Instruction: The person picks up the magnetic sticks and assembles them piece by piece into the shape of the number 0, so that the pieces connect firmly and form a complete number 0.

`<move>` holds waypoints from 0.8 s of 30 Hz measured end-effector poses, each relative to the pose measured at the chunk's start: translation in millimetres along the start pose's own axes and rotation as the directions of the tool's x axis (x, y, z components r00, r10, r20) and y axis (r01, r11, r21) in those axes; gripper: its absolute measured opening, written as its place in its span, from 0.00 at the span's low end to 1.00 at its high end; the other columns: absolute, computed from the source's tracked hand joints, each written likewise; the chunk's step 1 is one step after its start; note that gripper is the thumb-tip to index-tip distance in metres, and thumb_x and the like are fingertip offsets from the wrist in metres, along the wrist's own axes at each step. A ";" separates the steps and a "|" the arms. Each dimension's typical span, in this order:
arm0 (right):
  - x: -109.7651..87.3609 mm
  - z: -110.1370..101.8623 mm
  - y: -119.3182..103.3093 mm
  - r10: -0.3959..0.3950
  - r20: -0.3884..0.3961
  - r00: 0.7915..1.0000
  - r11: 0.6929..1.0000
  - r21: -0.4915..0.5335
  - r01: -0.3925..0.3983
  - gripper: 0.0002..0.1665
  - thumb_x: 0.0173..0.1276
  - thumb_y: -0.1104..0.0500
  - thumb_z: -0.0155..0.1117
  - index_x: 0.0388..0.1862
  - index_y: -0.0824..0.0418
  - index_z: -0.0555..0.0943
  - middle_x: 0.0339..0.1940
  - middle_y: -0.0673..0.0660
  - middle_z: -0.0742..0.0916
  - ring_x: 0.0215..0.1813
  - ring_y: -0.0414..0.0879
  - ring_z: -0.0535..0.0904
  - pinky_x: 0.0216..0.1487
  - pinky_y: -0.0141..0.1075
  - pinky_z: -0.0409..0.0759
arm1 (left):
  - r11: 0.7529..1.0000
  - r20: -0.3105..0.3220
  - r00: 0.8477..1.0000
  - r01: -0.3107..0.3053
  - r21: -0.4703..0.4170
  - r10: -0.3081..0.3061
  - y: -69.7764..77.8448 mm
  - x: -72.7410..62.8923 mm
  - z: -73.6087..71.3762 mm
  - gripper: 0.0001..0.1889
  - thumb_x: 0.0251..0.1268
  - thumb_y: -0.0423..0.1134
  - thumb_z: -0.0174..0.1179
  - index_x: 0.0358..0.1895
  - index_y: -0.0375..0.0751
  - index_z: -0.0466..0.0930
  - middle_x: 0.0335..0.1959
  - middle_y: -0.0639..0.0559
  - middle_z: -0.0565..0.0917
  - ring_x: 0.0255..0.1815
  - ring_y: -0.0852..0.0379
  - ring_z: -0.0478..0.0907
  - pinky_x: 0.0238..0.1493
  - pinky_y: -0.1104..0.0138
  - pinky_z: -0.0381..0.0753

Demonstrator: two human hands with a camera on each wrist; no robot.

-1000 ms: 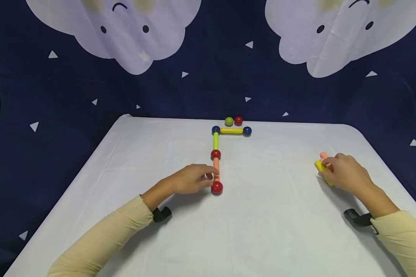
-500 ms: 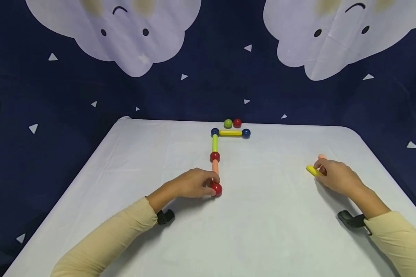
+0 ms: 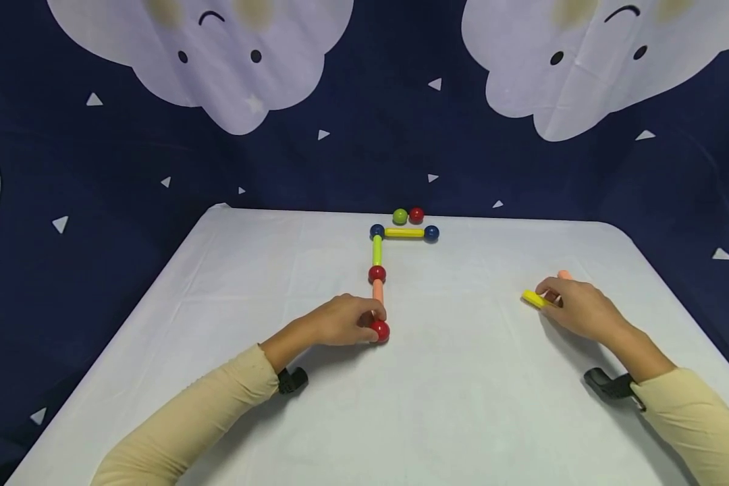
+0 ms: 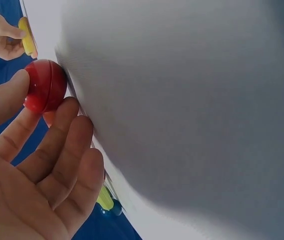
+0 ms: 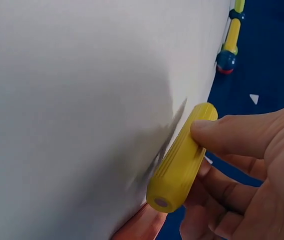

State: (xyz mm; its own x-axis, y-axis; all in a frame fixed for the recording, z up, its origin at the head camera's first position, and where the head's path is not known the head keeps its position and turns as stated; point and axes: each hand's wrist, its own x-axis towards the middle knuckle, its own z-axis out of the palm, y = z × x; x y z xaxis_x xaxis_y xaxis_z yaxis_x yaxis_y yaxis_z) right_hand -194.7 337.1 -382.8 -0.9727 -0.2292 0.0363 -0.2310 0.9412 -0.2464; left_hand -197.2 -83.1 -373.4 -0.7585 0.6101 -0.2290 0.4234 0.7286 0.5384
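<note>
My left hand [image 3: 343, 320] pinches a red ball [image 4: 47, 86] between thumb and fingers. That ball is at the near end of a chain of toy rods and balls on the table. A peach rod [image 3: 378, 290] runs from it to a second red ball [image 3: 376, 274]. Beyond come a lime rod [image 3: 377, 250], a blue ball [image 3: 377, 231], then a yellow rod [image 3: 404, 233] turning right to another blue ball [image 3: 431, 233]. Over at the right, my right hand [image 3: 583, 310] pinches a loose yellow rod [image 5: 181, 160] just above the cloth. A loose peach rod [image 3: 564, 275] lies behind that hand, partly covered.
A green ball [image 3: 399, 217] and a further red ball [image 3: 416, 215] sit side by side at the far edge of the white-covered table [image 3: 449, 405]. Dark blue fabric [image 3: 389, 155] with clouds and triangles hangs behind it.
My right hand has moved left with the yellow rod, away from the loose peach rod. The left thumb and fingers have come from the chain's peach rod onto the near red ball.
</note>
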 end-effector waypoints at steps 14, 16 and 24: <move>7.2 9.6 -39.7 -0.164 -0.009 0.986 0.985 0.050 0.165 0.13 0.61 0.66 0.66 0.46 0.62 0.83 0.34 0.53 0.87 0.35 0.42 0.78 0.35 0.35 0.75 | 1.000 -0.012 1.000 -0.013 -0.003 0.013 -2.2 -0.2 1.4 0.14 0.62 0.40 0.68 0.51 0.49 0.81 0.37 0.55 0.85 0.39 0.58 0.76 0.43 0.66 0.76; 8.5 11.0 -47.4 -0.191 -0.005 0.982 0.980 0.055 0.191 0.13 0.61 0.66 0.67 0.46 0.60 0.83 0.34 0.52 0.87 0.35 0.42 0.78 0.36 0.36 0.76 | 1.000 -0.012 1.000 -0.010 -0.004 0.010 -2.1 -0.3 1.3 0.15 0.62 0.40 0.68 0.51 0.49 0.81 0.37 0.56 0.85 0.39 0.58 0.76 0.42 0.66 0.76; 17.6 13.3 -74.8 -0.319 0.016 0.948 0.948 0.031 0.318 0.14 0.60 0.68 0.69 0.46 0.58 0.84 0.36 0.50 0.86 0.38 0.42 0.80 0.39 0.40 0.79 | 1.000 -0.008 1.000 -0.010 -0.005 0.010 -2.2 -1.2 0.9 0.15 0.61 0.41 0.69 0.51 0.49 0.81 0.36 0.56 0.84 0.37 0.58 0.76 0.39 0.67 0.74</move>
State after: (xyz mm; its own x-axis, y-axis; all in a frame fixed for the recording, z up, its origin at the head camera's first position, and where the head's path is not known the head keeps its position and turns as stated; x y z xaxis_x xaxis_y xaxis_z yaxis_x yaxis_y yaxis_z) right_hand -194.2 259.3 -376.6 -0.8479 -0.5212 0.0975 -0.5277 0.8113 -0.2518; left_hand -196.8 -85.1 -375.1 -0.7581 0.6150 -0.2169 0.4286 0.7206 0.5450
